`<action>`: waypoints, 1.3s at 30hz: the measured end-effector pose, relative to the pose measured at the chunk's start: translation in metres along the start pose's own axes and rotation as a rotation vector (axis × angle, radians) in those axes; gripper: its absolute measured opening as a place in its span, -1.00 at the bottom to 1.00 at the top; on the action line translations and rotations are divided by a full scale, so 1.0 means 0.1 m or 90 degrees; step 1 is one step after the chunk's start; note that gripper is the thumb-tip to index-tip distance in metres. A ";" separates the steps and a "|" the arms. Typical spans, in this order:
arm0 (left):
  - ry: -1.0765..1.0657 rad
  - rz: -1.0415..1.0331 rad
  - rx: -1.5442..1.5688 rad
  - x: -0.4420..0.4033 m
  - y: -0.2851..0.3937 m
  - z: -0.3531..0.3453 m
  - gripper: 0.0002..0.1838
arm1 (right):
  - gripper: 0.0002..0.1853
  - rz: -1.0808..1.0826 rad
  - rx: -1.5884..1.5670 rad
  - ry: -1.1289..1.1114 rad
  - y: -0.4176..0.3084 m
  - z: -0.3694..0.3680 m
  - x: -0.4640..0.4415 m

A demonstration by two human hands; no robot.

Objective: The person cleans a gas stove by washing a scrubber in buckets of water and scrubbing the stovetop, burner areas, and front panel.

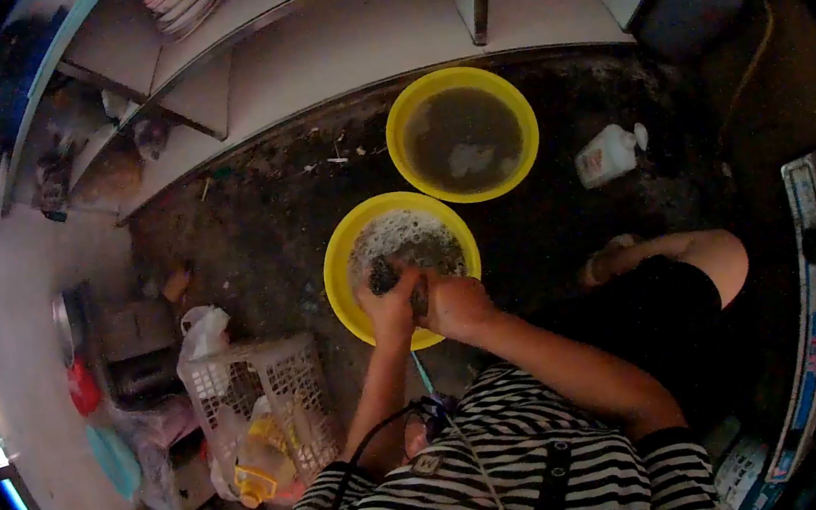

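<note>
A yellow basin (340, 298) with foamy, murky water stands on the dark floor in front of me. Over its near side, my left hand (391, 305) is wrapped round a dark, wet item (383, 276) that I cannot identify. My right hand (456, 305) is close against the left one, its fingers curled and partly hidden; a dark bit shows between the two hands. Just behind, a second yellow basin (530, 130) holds grey-brown water with a pale patch of foam.
A white bottle (606, 156) lies on the floor to the right. At the lower left is a white plastic basket (295, 369) holding a yellow-labelled bottle (262, 458) and bags. Shelves (333, 37) with stacked plates (188, 3) run along the back. A grey container (691, 1) stands at the upper right.
</note>
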State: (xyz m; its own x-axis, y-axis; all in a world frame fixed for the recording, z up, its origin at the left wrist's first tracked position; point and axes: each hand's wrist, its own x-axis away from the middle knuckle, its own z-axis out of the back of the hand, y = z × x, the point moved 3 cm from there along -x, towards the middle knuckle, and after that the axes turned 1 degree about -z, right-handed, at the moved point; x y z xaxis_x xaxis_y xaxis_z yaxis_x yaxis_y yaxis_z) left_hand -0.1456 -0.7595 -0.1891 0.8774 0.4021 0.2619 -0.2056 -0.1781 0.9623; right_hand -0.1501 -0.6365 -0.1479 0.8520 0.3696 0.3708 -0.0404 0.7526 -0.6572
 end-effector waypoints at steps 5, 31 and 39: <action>0.035 0.100 0.016 -0.01 -0.22 -0.02 -0.56 | -0.33 -0.016 0.002 -0.063 0.07 0.04 0.03; -0.221 0.118 0.147 -0.31 0.08 -0.87 -0.58 | -0.28 -0.137 -0.570 0.122 1.43 0.61 -0.19; -0.149 0.370 0.395 -1.49 -0.95 -1.68 -0.75 | -0.50 -0.104 -0.583 0.258 1.32 1.44 0.54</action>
State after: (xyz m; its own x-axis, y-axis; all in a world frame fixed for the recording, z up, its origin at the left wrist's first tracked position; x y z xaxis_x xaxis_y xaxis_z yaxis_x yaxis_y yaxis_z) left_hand -0.3298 -0.6515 -0.3072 0.7874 -0.0863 0.6103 -0.4344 -0.7802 0.4501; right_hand -0.1848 -0.4390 -0.1204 0.9312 -0.0411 0.3622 0.3627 0.0067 -0.9319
